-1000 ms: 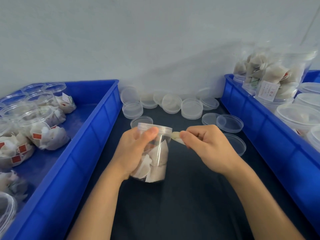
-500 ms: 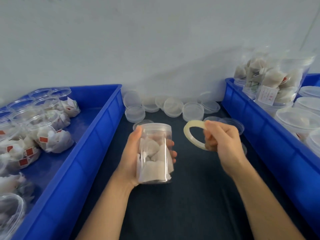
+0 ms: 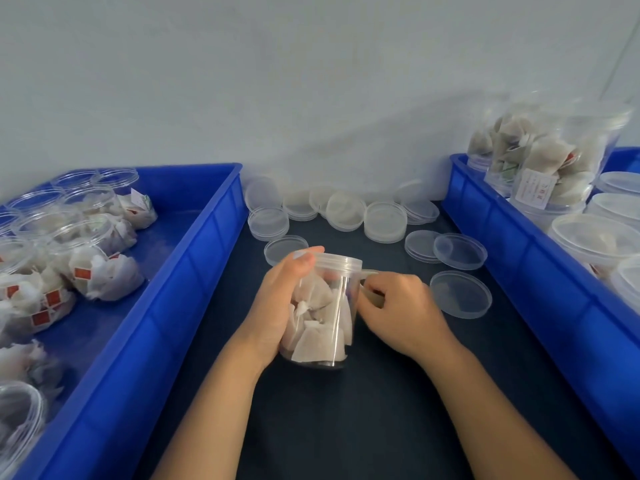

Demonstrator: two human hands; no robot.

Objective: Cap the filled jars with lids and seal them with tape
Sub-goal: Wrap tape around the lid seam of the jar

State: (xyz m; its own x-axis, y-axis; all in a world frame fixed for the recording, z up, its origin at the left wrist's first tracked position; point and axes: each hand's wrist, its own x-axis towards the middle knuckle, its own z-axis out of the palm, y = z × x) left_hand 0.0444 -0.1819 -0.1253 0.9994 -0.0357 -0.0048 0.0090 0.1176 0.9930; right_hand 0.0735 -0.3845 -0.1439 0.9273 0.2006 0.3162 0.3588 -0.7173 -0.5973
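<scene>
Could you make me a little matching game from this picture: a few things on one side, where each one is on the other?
Things:
1. capped jar
2. tape roll
3. loose lids
4. uncapped jars of sachets

Places:
A. in the left blue bin
B. along the wall on the dark table
C. in the left hand
D. in the right hand

Pairs: 1-C, 2-D, 3-B, 4-A

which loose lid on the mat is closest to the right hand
The single lid lying flat just right of the right hand. The other lids lie farther back, toward the wall.
</scene>
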